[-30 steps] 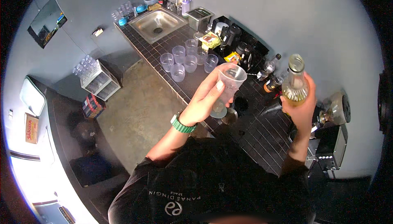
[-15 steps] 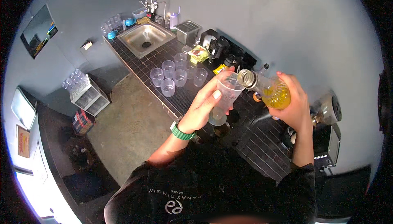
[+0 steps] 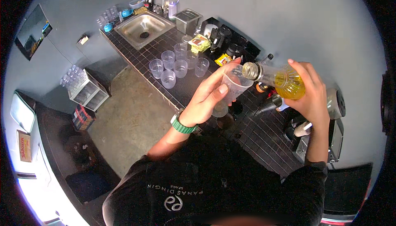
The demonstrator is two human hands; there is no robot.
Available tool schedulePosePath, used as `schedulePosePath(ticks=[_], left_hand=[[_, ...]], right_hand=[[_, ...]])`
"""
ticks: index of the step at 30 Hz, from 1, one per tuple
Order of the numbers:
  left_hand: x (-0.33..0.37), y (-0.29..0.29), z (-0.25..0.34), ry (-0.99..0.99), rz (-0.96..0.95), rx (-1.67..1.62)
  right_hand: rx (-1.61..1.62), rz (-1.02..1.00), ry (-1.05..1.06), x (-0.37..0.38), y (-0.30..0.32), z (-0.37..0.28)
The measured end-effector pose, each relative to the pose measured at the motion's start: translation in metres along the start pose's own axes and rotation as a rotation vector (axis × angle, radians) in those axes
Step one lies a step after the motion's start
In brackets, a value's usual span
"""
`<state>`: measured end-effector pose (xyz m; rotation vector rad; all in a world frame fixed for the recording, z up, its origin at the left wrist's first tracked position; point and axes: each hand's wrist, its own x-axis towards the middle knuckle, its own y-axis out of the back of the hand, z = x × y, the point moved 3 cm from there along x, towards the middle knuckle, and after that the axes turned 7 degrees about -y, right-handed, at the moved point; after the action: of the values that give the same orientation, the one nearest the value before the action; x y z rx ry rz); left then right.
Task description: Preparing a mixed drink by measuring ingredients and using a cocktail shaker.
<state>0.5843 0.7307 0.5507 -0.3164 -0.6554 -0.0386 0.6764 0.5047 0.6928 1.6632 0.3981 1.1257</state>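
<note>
My left hand (image 3: 206,98), with a green watch on its wrist, is closed around a clear measuring cup (image 3: 239,86) with printed marks on its side. The cup leans, its rim toward the bottle. In my right hand (image 3: 311,92) is a ribbed clear glass bottle (image 3: 269,75) of yellow liquid. It is tipped nearly level, its uncapped mouth at the cup's rim. The yellow liquid shows in the wide part of the bottle; I cannot make out any stream into the cup. Several clear plastic cups (image 3: 168,80) stand on the black tiled counter (image 3: 264,137), left of my left hand.
A steel sink (image 3: 126,30) is set into the counter's far left end. Behind the cups are a steel container (image 3: 187,17), yellow-green packets (image 3: 199,43) and black equipment along the wall. A metal shaker or jigger (image 3: 271,102) stands below the bottle. A white crate (image 3: 88,89) is on the floor.
The bottle has moved right and tipped closer to level in my right hand. My left hand still holds the cup, now a little further right. The whole view has shifted slightly.
</note>
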Motion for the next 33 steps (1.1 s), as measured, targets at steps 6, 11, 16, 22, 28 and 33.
schedulePosePath(ticks=[6, 11, 16, 22, 28, 33], left_hand=[[0.000, 0.001, 0.007, -0.034, 0.014, 0.063], [-0.004, 0.003, 0.002, -0.048, 0.016, 0.102], [-0.004, 0.004, 0.000, -0.028, 0.009, 0.114], [-0.006, 0.003, -0.002, -0.002, 0.015, 0.125], [-0.006, 0.005, -0.008, 0.036, -0.001, 0.078], [-0.004, 0.005, -0.015, -0.025, 0.023, 0.105]], right_hand=[[-0.064, 0.013, 0.049, 0.006, 0.002, -0.003], [-0.074, 0.010, 0.068, 0.008, 0.002, -0.003], [-0.069, 0.007, 0.050, 0.006, 0.001, -0.001], [-0.097, -0.005, 0.090, 0.006, 0.003, -0.002], [-0.085, -0.027, 0.030, 0.006, 0.000, 0.002], [-0.091, -0.023, 0.033, 0.006, 0.000, 0.004]])
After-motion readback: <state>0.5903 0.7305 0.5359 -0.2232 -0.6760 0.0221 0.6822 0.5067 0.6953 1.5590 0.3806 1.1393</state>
